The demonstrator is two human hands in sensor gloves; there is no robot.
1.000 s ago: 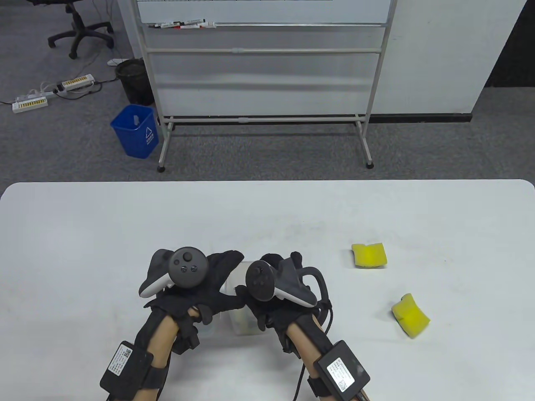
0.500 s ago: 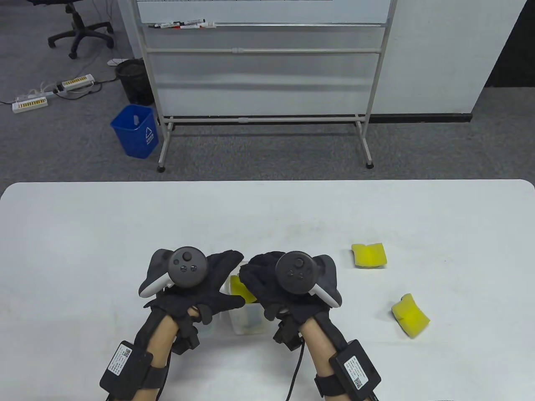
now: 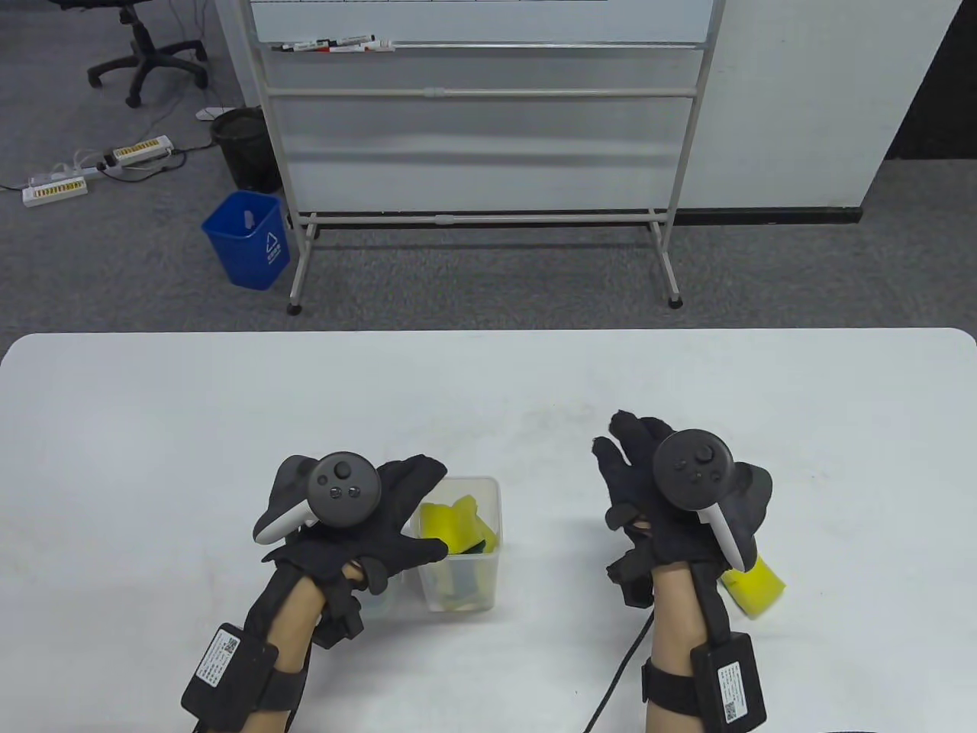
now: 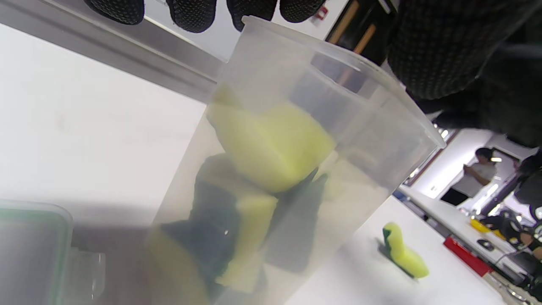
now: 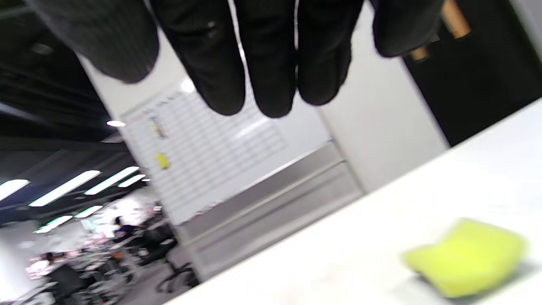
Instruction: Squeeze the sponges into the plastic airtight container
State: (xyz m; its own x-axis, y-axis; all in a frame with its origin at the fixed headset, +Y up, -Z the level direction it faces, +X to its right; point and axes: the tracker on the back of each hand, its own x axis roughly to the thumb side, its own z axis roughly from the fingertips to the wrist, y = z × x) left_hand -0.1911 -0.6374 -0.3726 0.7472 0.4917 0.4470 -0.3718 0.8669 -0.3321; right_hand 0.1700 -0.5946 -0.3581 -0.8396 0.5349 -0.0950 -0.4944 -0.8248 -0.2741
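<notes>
A clear plastic container (image 3: 488, 588) stands on the white table. It holds yellow-and-dark-green sponges (image 3: 446, 527), seen packed inside in the left wrist view (image 4: 271, 148). My left hand (image 3: 412, 511) grips the container's left side, fingers on the far wall and thumb on the near one. My right hand (image 3: 618, 450) is open and empty, hovering to the right of the container. A loose yellow sponge (image 3: 756, 586) lies partly under my right wrist. Another sponge lies on the table below my right fingers (image 5: 262, 76) in the right wrist view (image 5: 465, 254).
A green-rimmed lid (image 4: 34, 250) lies beside the container on its left, mostly hidden under my left hand in the table view. A whiteboard stand (image 3: 481, 214) and a blue bin (image 3: 248, 240) stand on the floor beyond the table's far edge.
My right hand has lifted off the container's top and moved right, opening over the far loose sponge, which it now hides. The container's sponges show. My left hand has not moved.
</notes>
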